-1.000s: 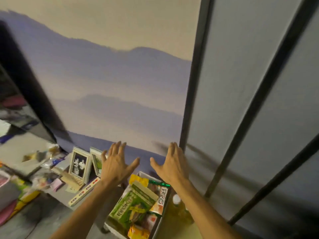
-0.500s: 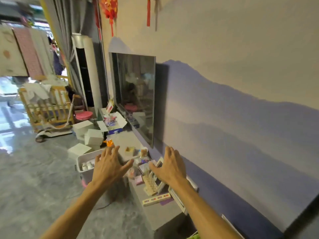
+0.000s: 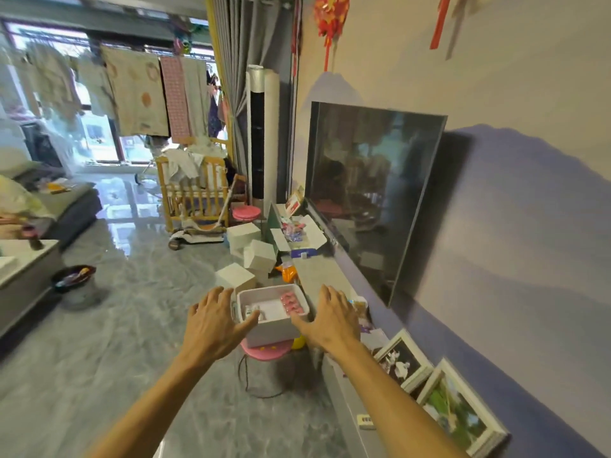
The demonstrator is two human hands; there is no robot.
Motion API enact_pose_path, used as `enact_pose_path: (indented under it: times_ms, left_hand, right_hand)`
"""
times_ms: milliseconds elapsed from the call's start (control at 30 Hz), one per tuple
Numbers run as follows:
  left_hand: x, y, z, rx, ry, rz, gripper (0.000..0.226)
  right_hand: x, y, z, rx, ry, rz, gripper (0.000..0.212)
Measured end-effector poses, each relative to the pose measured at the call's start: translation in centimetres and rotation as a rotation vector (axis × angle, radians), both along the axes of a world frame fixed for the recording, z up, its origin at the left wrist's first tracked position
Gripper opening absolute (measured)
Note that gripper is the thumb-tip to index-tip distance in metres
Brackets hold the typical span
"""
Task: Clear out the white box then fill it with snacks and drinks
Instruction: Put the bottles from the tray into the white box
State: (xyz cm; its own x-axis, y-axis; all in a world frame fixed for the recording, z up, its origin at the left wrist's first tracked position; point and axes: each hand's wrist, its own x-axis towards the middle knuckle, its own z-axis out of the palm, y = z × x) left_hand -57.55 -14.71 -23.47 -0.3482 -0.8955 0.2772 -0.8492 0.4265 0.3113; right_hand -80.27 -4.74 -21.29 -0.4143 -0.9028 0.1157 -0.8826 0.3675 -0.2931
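The box [image 3: 274, 329] sits open-topped on a pink stool [image 3: 264, 353], which puts it at an easy reach and keeps it off the floor. It is not yet cleared. A pink blister pack [image 3: 292, 302] lies along its right inner side, and pale packets lie across its bottom, too blurred to name.

The left grip [image 3: 211, 325] is held out on the box's left and the right grip [image 3: 332, 322] on its right. Both are wide, with fingers spread and nothing in them. Each thumb points inward toward the box's near corners. The left thumb overlaps the near-left rim in this view, but I cannot tell whether it touches. Hands set on either side like this suggest a two-handed take of the whole box, or a reach in from above to lift the contents out. Which one is meant cannot be told.

Just right of the box runs the low grey tabletop [image 3: 317, 276], the nearest bare surface for whatever comes out. Photo frames [image 3: 401, 360] lean on it nearer the person than the box, so anything set down there would risk knocking them. Behind the box, white cartons [image 3: 259, 256] are heaped on the floor. No snacks or drinks show near the box, so filling looks some way off.
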Motion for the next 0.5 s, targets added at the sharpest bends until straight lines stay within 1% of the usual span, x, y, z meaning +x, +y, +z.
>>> enact_pose_path:
  times_ms: [133,267,400,500]
  left_hand:
    - [0.6,-4.1,-1.5,0.034,-0.020,0.058,0.105]
    - [-0.4,-8.6,-3.3,0.063,-0.046,0.081,0.108]
    - [-2.6,-14.7,-4.9,0.085,-0.062,0.083,0.101]
    - [-4.8,-19.4,-5.7,0.111,-0.096,0.093,0.100]
  right_hand:
    - [0.4,-5.2,-1.3,0.018,-0.014,0.049,0.104]
    - [-0.8,-11.1,-3.1,0.034,-0.037,0.064,0.106]
    - [-3.4,-17.7,-5.0,0.037,-0.062,0.071,0.107]
    - [-5.9,-22.7,-6.4,0.047,-0.071,0.070,0.107]
